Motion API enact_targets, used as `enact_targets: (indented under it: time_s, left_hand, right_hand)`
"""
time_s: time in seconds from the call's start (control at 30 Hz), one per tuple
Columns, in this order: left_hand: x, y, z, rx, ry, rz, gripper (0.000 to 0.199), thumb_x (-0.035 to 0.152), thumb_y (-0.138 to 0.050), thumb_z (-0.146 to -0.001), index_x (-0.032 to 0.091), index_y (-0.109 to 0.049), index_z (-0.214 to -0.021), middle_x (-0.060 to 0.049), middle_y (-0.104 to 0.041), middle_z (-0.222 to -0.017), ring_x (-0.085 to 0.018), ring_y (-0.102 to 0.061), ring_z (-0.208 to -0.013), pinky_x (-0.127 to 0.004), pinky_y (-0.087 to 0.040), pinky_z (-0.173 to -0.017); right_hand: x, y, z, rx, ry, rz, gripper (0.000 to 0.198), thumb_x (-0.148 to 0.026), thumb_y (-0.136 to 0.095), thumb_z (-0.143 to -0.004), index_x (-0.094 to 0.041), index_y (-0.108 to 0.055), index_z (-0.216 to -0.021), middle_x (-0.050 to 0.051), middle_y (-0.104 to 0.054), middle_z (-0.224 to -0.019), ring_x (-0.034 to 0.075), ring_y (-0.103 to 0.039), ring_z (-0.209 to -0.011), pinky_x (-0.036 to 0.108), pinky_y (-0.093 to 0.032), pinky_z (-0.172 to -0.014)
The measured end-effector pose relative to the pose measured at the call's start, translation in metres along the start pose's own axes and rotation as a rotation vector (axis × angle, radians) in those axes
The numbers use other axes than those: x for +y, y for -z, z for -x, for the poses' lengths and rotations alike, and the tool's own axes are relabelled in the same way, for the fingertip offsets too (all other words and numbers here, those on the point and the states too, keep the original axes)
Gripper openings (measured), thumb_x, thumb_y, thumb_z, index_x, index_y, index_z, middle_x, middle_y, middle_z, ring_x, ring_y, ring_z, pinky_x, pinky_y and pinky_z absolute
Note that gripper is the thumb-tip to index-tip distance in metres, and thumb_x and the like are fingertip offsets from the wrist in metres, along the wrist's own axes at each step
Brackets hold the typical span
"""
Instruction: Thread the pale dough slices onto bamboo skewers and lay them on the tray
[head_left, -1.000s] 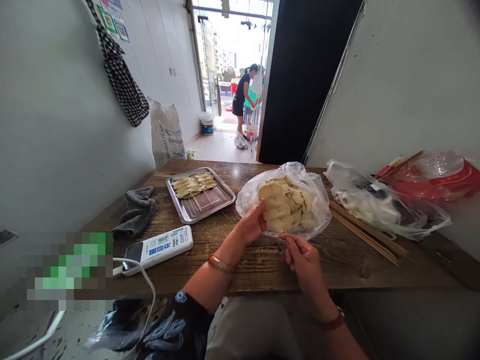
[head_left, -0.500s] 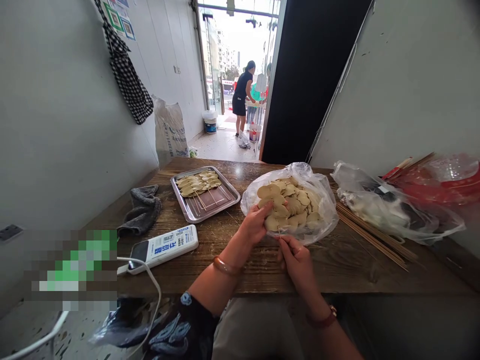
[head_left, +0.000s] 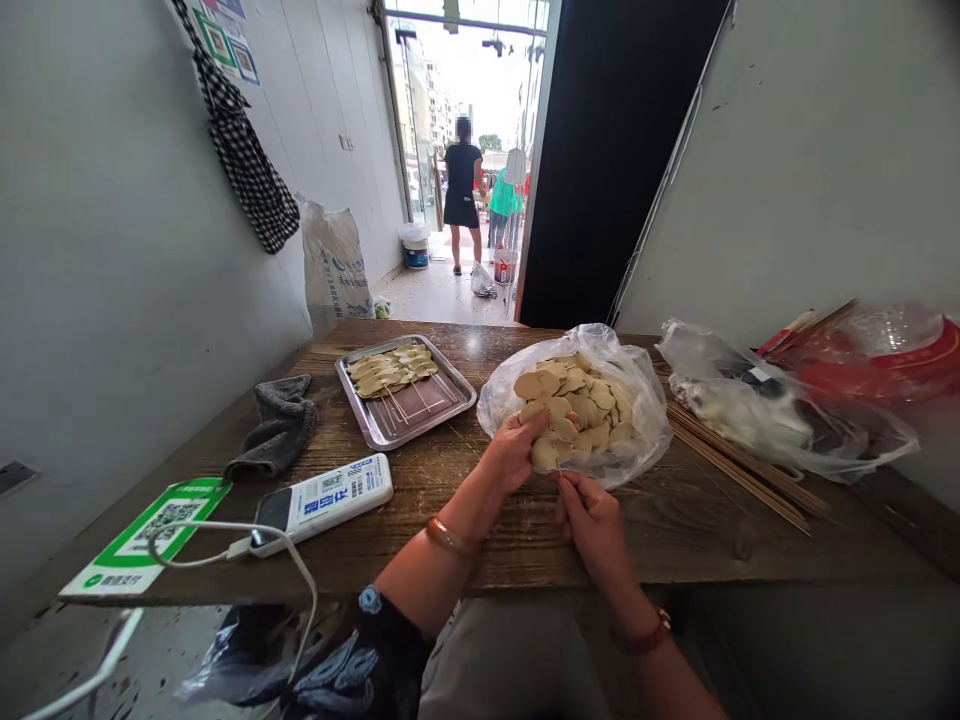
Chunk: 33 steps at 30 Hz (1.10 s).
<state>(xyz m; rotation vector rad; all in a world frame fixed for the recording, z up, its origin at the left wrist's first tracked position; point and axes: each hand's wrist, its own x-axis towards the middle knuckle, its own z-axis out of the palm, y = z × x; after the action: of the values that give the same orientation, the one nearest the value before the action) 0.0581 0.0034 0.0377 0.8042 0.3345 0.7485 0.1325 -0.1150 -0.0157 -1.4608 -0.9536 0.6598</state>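
My left hand (head_left: pixel 514 452) is closed on several thin, pale round slices, which look like potato (head_left: pixel 556 432), threaded on a skewer. Just below them, my right hand (head_left: pixel 592 512) pinches the lower end of that bamboo skewer (head_left: pixel 559 467). Both hands are at the near edge of an opened clear plastic bag (head_left: pixel 654 448), where a heap of loose slices (head_left: pixel 589 385) lies. Left of the bag, a metal tray (head_left: pixel 448 402) carries finished-looking skewers of slices (head_left: pixel 394 366), laid side by side with their sticks pointing toward me.
Loose bamboo skewers (head_left: pixel 739 465) lie right of the bag, beside more plastic bags (head_left: pixel 795 410). On the left are a grey cloth (head_left: pixel 274 430), a white power bank (head_left: pixel 349 490) with a cable, and a green code card (head_left: pixel 154 535). Two people stand near the far doorway.
My hands keep nearly the same grip on the skewer and slices. The view has shifted slightly. In the doorway, the person in dark clothes has straightened up and moved left.
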Motion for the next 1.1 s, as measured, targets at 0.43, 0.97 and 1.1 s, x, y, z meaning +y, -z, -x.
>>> enact_targets:
  time_s: [0.43,0.97,1.1]
  left_hand:
    - [0.021,0.019,-0.005,0.092,-0.143,0.019,0.04,0.04,-0.076,-0.069,0.009,-0.07,-0.094,-0.011,-0.073,-0.086,-0.021,-0.067,-0.077,-0.031,-0.054,-0.072]
    - [0.014,0.023,-0.009,0.125,-0.116,-0.033,0.044,0.042,-0.079,-0.065,0.009,-0.072,-0.094,-0.012,-0.073,-0.083,-0.022,-0.068,-0.078,-0.031,-0.055,-0.072]
    - [0.014,0.023,-0.01,0.109,-0.091,0.017,0.038,0.041,-0.07,-0.077,0.009,-0.07,-0.098,-0.011,-0.073,-0.085,-0.023,-0.069,-0.087,-0.033,-0.055,-0.08]
  right_hand:
    - [0.002,-0.001,0.004,-0.09,0.058,0.038,0.04,-0.05,-0.052,-0.089,-0.014,-0.07,-0.094,-0.005,-0.048,-0.047,0.01,-0.043,-0.042,0.022,-0.038,-0.049]
    - [0.0,-0.001,0.003,-0.086,0.05,0.047,0.041,-0.05,-0.052,-0.089,-0.013,-0.069,-0.093,-0.005,-0.047,-0.046,0.01,-0.041,-0.042,0.021,-0.033,-0.044]
    - [0.005,0.0,0.001,-0.033,0.0,-0.013,0.042,-0.051,-0.053,-0.088,-0.013,-0.069,-0.096,-0.006,-0.048,-0.047,0.009,-0.038,-0.038,0.021,-0.031,-0.041]
